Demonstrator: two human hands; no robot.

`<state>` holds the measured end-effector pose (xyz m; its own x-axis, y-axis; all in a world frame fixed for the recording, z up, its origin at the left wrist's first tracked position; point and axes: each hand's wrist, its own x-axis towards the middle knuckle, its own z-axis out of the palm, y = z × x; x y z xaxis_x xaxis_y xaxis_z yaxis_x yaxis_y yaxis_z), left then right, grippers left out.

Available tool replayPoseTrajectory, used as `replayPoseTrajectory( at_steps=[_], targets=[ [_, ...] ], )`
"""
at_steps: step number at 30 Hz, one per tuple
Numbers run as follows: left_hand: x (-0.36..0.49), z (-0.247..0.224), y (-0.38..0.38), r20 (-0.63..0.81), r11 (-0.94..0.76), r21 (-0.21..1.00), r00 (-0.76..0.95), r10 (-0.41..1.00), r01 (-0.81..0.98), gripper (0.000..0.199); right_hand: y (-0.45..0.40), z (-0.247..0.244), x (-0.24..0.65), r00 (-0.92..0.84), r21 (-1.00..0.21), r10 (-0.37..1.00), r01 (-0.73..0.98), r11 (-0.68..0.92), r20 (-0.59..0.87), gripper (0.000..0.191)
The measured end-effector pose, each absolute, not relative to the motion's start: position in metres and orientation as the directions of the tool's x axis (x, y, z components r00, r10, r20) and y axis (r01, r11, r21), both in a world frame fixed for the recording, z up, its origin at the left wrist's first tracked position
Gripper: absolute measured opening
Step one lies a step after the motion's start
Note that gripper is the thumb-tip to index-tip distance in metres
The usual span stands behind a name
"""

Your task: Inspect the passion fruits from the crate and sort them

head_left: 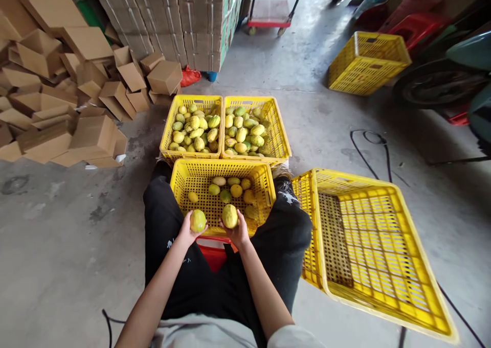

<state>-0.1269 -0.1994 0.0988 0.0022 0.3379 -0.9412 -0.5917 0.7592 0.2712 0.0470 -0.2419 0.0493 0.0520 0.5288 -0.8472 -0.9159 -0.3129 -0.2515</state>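
Holding one yellow-green fruit in each hand, I sit on a low red stool [213,253] with the near crate [261,184] between my knees. My left hand [188,230] is closed around the left fruit [198,220], and my right hand [238,231] is closed around the right fruit [229,216]; both fruits hang just over the crate's near rim, at about 6 o'clock of it. Inside that crate only a few loose fruits [226,187] lie on the mesh floor. At 12 o'clock, touching its far wall, stand two fuller crates side by side, the left full crate [171,128] and the right full crate [278,128]. An empty crate [399,200] lies tilted on the concrete floor [61,246] at my 3 o'clock. Flat and folded cardboard boxes [57,82] pile up at 10 o'clock. I judge this a sorting step, each fruit being checked in hand; the next move calls for choosing which crate suits each one.
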Motion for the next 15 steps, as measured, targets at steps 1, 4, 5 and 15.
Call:
replayPoseTrajectory(
  at_steps=[1, 4, 5, 15],
  targets=[
    [-0.1272, 0.098, -0.1994, -0.943, 0.768, 0.266, 0.008, 0.332, -0.582, 0.029, -0.2422, 0.0488, 0.0476, 0.037, -0.248, 0.536, -0.912, -0.326, -0.843, 0.029],
    [-0.128, 0.0973, -0.1995, -0.945, 0.769, 0.27, -0.006, 0.327, -0.579, 0.032, -0.2425, 0.0468, 0.0494, 0.035, -0.245, 0.558, -0.92, -0.307, -0.829, 0.027],
    [-0.1281, 0.0975, -0.1996, -0.943, 0.766, 0.275, -0.006, 0.333, -0.581, 0.032, -0.2424, 0.0461, 0.0498, 0.045, -0.248, 0.56, -0.923, -0.293, -0.827, 0.024],
    [-0.1263, 0.0927, -0.205, -0.888, 0.735, 0.394, -0.022, 0.459, -0.551, 0.014, -0.2417, 0.0443, 0.0453, 0.106, -0.299, 0.546, -0.913, -0.279, -0.831, 0.012]
  ],
)
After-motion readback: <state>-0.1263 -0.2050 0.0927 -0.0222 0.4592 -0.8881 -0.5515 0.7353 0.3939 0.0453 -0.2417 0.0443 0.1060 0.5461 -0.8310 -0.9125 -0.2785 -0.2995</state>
